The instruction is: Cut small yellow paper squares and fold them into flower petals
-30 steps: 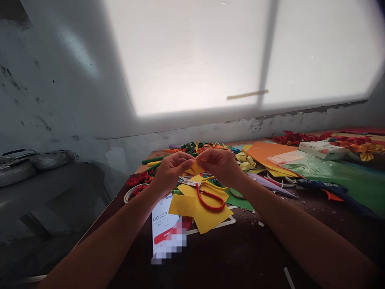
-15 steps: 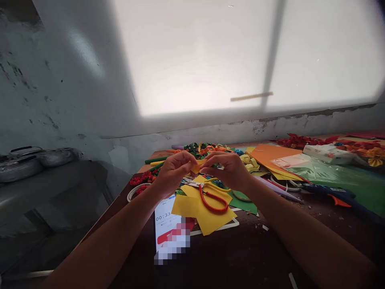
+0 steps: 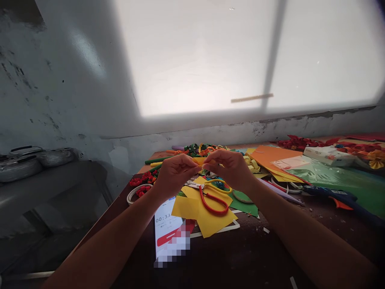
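Observation:
Both my hands are raised above the table and pinch a small yellow paper piece point(image 3: 199, 161) between them. My left hand point(image 3: 174, 173) grips its left end with closed fingers. My right hand point(image 3: 228, 168) holds its right end, fingers curled. Below the hands lie yellow paper sheets point(image 3: 207, 218) with red-and-yellow scissors point(image 3: 214, 196) on top. A phone point(image 3: 167, 228) showing a timer lies beside the sheets, under my left forearm.
Green paper point(image 3: 245, 205), orange sheets point(image 3: 270, 154), rolled paper bits point(image 3: 204, 149) and red paper flowers point(image 3: 141, 180) litter the dark table point(image 3: 240, 261). A blue glue gun point(image 3: 337, 196) lies at right, a tissue pack point(image 3: 329, 154) further back. A tape roll point(image 3: 134, 194) sits at left. A wall stands behind.
The yellow piece looks narrower between my fingers than a second ago, and both hands have risen slightly. The view shifted a little; the table items stay put.

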A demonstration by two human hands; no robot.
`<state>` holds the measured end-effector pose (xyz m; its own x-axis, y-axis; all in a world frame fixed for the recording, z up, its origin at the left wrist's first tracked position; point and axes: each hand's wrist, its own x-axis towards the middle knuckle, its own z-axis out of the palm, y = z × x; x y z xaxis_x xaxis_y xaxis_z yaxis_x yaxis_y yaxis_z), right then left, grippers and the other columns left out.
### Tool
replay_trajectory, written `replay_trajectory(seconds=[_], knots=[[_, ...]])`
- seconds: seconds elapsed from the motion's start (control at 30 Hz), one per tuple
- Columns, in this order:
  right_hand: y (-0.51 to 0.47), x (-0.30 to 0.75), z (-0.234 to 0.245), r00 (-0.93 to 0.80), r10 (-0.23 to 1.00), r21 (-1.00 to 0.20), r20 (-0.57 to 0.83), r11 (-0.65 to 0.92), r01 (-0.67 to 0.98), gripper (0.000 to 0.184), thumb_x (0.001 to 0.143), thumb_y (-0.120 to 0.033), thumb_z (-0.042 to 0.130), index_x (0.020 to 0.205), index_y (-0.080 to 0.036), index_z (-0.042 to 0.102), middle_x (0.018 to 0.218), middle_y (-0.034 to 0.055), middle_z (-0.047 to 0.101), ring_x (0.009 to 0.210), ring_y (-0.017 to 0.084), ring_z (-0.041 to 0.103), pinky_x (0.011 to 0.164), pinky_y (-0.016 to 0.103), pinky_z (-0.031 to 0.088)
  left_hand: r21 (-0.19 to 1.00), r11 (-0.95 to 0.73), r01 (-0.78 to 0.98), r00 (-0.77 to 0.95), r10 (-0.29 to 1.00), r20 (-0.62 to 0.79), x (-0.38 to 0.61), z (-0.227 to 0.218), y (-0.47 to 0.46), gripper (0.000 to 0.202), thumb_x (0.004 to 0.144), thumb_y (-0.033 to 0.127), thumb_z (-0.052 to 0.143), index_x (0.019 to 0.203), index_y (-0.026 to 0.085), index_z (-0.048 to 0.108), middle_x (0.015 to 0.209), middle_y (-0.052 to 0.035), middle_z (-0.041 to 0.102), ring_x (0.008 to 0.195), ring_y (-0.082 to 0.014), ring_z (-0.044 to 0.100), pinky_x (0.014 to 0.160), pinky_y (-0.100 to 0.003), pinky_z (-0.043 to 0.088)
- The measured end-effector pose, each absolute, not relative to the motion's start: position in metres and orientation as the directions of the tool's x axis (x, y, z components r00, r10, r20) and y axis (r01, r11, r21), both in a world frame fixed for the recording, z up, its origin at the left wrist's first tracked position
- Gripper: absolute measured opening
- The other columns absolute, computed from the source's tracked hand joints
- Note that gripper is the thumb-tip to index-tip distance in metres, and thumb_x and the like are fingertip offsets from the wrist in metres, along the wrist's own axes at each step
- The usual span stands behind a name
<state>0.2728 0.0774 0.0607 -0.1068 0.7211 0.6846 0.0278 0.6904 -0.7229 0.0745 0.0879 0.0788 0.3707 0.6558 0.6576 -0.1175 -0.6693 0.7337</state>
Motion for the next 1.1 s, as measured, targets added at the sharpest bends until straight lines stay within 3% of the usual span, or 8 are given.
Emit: replay_trajectory(seconds=[0.07,0.2,0.4,0.7,0.87,0.97,1.1], knots=[[0.078,0.273,0.061,-0.118,0.745,-0.748,0.656,0.663,0.025,0.023,0.074,-0.042,0.087,0.078,-0.021,0.076,0.076,0.0032,0.072,0.069,0.017,0.062,0.062,0.03,0.05,0.735,-0.672,-0.096,0.359,0.665,0.655,0.075,0.079,0.087,0.017,0.074,0.026,0.087,0.072,0.016,0.074,0.067,-0.0025,0.07,0.058,-0.012,0.064,0.055,-0.023,0.055],[0.081,0.272,0.061,-0.079,0.793,-0.797,0.604,0.603,-0.044,0.028,0.066,-0.042,0.093,0.072,-0.019,0.077,0.071,0.0039,0.073,0.063,0.016,0.06,0.056,0.028,0.046,0.768,-0.638,-0.055,0.297,0.724,0.623,0.078,0.079,0.083,0.022,0.073,0.03,0.088,0.07,0.015,0.073,0.066,-0.0025,0.069,0.058,-0.0117,0.064,0.053,-0.023,0.055],[0.081,0.269,0.062,-0.032,0.865,-0.861,0.5,0.493,-0.127,0.031,0.056,-0.037,0.098,0.069,-0.019,0.077,0.071,0.004,0.074,0.066,0.017,0.064,0.061,0.03,0.051,0.83,-0.546,-0.111,0.252,0.793,0.555,0.081,0.074,0.086,0.032,0.065,0.031,0.094,0.07,0.014,0.068,0.067,-0.0009,0.07,0.057,-0.0112,0.064,0.054,-0.022,0.054],[0.083,0.267,0.059,0.025,0.889,-0.887,0.457,0.457,-0.062,0.038,0.054,-0.045,0.097,0.069,-0.018,0.074,0.072,0.0063,0.074,0.066,0.02,0.067,0.062,0.033,0.054,0.891,-0.441,-0.107,0.221,0.863,0.454,0.084,0.073,0.087,0.034,0.062,0.034,0.095,0.071,0.013,0.069,0.068,-0.004,0.073,0.062,-0.0152,0.068,0.059,-0.027,0.057],[0.086,0.264,0.057,-0.003,0.881,-0.87,0.473,0.466,-0.159,0.042,0.053,-0.04,0.098,0.072,-0.02,0.067,0.066,0.0005,0.071,0.06,0.016,0.065,0.061,0.03,0.053,0.887,-0.426,-0.177,0.223,0.861,0.457,0.085,0.071,0.091,0.038,0.063,0.03,0.094,0.072,0.016,0.06,0.064,0.0005,0.07,0.058,-0.0121,0.065,0.058,-0.023,0.054],[0.084,0.265,0.06,-0.047,0.864,-0.854,0.501,0.484,-0.189,0.037,0.06,-0.038,0.095,0.078,-0.021,0.069,0.066,-0.0015,0.071,0.061,0.015,0.066,0.062,0.029,0.054,0.869,-0.442,-0.223,0.261,0.831,0.49,0.084,0.072,0.092,0.038,0.067,0.026,0.092,0.079,0.019,0.057,0.065,0.0053,0.067,0.056,-0.009,0.062,0.057,-0.02,0.052],[0.082,0.268,0.064,-0.087,0.851,-0.85,0.518,0.501,-0.163,0.027,0.069,-0.042,0.089,0.081,-0.02,0.08,0.077,0.0043,0.077,0.07,0.018,0.072,0.074,0.035,0.061,0.835,-0.526,-0.161,0.31,0.777,0.549,0.08,0.072,0.093,0.023,0.076,0.027,0.086,0.089,0.019,0.069,0.073,0.0034,0.069,0.065,-0.0094,0.066,0.063,-0.02,0.056]])
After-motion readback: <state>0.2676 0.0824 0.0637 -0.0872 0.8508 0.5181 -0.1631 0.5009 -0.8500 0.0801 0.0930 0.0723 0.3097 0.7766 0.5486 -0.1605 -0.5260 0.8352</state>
